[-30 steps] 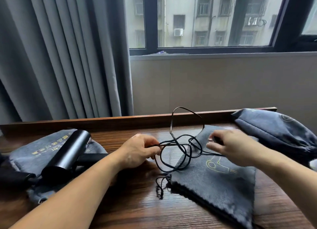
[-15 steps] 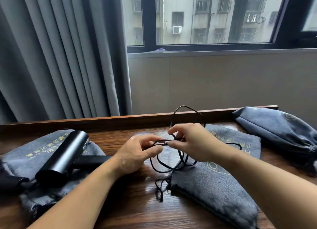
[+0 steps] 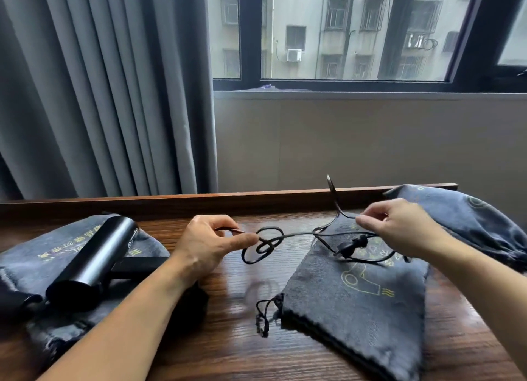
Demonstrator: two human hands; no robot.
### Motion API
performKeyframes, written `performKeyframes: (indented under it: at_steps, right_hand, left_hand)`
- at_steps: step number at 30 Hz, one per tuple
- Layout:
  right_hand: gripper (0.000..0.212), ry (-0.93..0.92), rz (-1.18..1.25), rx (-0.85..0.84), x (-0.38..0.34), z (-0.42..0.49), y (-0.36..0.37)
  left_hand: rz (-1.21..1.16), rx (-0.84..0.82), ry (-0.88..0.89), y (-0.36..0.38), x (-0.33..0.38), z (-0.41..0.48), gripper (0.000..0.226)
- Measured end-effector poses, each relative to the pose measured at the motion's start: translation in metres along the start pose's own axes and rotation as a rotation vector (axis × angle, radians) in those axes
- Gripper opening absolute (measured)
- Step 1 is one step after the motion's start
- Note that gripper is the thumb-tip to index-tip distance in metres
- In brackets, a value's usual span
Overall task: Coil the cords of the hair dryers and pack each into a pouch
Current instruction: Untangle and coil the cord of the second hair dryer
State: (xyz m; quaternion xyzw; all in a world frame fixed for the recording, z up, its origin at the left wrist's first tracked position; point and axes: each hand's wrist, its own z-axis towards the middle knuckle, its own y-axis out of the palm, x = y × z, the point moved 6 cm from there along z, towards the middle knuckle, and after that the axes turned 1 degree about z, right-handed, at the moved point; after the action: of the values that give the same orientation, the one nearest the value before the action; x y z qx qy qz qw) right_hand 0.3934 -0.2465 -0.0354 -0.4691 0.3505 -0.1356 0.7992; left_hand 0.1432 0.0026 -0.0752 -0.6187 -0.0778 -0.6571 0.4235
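Observation:
A black hair dryer (image 3: pixel 91 258) lies at the left on a grey pouch (image 3: pixel 31 263). Its thin black cord (image 3: pixel 296 234) stretches above the table between my hands, with small loops hanging just right of my left hand (image 3: pixel 205 246). That hand pinches the cord between thumb and forefinger. My right hand (image 3: pixel 399 226) pinches the cord farther right, and the plug (image 3: pixel 352 246) dangles below it over a flat grey pouch (image 3: pixel 359 303) with a yellow dryer drawing. One cord loop rises behind, near the table's back rail.
A filled grey pouch (image 3: pixel 467 218) lies at the right rear. The flat pouch's drawstring (image 3: pixel 263 315) trails onto the wooden table (image 3: pixel 228 349). A raised wooden rail (image 3: pixel 256 199) borders the back edge. Grey curtains (image 3: pixel 99 89) hang at the left, beside a window.
My hands met at the middle half a second ago and have now pulled apart, the right one moving right. The cord is drawn out between them and the plug hangs free.

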Motion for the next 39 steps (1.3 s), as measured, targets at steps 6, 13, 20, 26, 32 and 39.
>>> performKeyframes:
  at_steps: [6,13,20,26,32,39]
  right_hand:
    - [0.022,0.0,-0.281,0.09,0.011,-0.002,-0.006]
    - [0.019,-0.073,-0.248,0.059,-0.002,-0.003,0.0]
    - [0.005,-0.164,-0.24,-0.029,-0.032,-0.005,0.012]
    - [0.03,-0.43,-0.302,0.128,-0.087,-0.027,0.016]
    - [0.04,-0.68,0.084,-0.188,-0.146,-0.044,0.042]
    - [0.013,-0.548,0.304,-0.082,-0.135,-0.039,0.045]
  left_hand:
    - [-0.225,-0.054,-0.038,0.006,0.001,-0.005,0.027]
    - [-0.566,-0.084,-0.083,0.01,0.011,-0.011,0.028]
    - [-0.555,-0.107,-0.018,0.011,0.015,-0.015,0.027]
    - [-0.591,-0.152,0.027,0.016,0.017,-0.017,0.026]
    - [-0.631,-0.157,0.025,0.022,0.017,-0.017,0.028]
    - [-0.268,0.154,-0.049,0.009,0.006,-0.011,0.019]
